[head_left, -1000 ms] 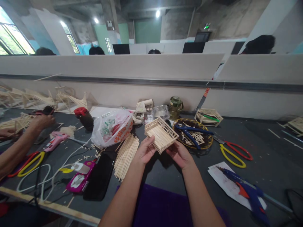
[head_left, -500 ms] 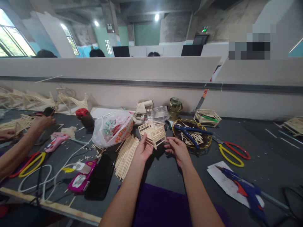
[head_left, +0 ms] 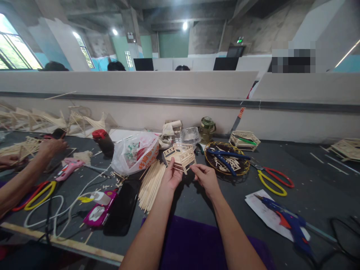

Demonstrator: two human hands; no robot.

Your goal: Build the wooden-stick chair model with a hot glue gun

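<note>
A small wooden stick model [head_left: 180,155] with railings and short legs is held up above the dark table. My left hand [head_left: 172,178] grips its lower left side, thumb on the near edge. My right hand [head_left: 206,178] is closed in a pinch beside the model's right corner; whatever may be between the fingertips is too small to tell. Just left of my left hand lies a bundle of thin wooden sticks [head_left: 152,185]. Beyond my right hand is a round basket [head_left: 247,170] with short stick pieces and blue-handled pliers [head_left: 229,157].
A phone [head_left: 122,208], purple power strip [head_left: 99,210] and plastic bag [head_left: 135,152] are on the left. At far left, another person's hand [head_left: 52,146] works near stick models. Scissors [head_left: 272,182] and a blue glue gun [head_left: 289,217] lie right. A green jar [head_left: 207,129] stands behind.
My right hand has moved slightly left and its fingers have drawn together near the model's corner. The model has turned a little in my left hand. The camera view has shifted slightly.
</note>
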